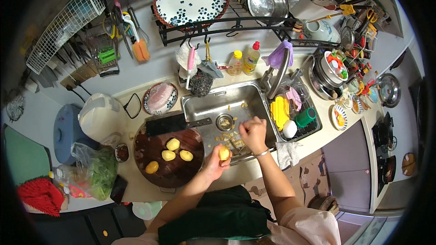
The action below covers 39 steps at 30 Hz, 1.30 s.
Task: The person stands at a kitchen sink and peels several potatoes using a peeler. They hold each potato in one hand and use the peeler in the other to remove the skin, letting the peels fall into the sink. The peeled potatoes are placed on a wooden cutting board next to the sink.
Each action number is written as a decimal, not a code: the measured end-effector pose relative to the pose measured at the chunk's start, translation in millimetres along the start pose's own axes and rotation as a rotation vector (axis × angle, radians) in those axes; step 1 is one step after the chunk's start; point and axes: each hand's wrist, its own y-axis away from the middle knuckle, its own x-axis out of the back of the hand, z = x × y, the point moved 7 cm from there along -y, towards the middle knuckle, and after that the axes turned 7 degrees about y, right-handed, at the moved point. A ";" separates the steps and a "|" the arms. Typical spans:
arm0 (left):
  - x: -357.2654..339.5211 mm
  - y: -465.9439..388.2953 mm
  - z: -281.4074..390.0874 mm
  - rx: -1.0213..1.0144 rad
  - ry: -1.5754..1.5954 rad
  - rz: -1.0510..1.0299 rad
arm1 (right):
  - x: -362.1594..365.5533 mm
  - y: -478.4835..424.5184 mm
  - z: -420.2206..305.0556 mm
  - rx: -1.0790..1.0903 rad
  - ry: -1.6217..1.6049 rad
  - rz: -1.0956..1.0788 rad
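My left hand (pixel 214 165) grips a yellow potato (pixel 223 153) at the front edge of the steel sink (pixel 204 103). Over the sink's right part, my right hand (pixel 253 134) is curled into a fist; whether something is inside it is hidden. Potato peelings (pixel 235 141) lie on the sink floor and around the drain strainer (pixel 225 122). Left of the sink, a round dark wooden cutting board (pixel 167 175) bears three peeled potatoes (pixel 168 155) and a browner one (pixel 152 167), apparently unpeeled. A cleaver (pixel 167 125) rests across the board's far side, its handle reaching over the sink.
The faucet (pixel 281 75) stands behind the sink, a purple cloth on it. A drying rack (pixel 310 131) is at right, a grey rag (pixel 287 154) beside it. Wrapped meat (pixel 160 97) sits on a plate behind the board. Bagged greens (pixel 102 177) and a phone (pixel 119 189) lie left.
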 end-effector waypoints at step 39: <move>-0.9 4.5 14.5 -0.060 -0.038 0.027 | -68.1 45.8 72.6 -0.196 0.622 -0.467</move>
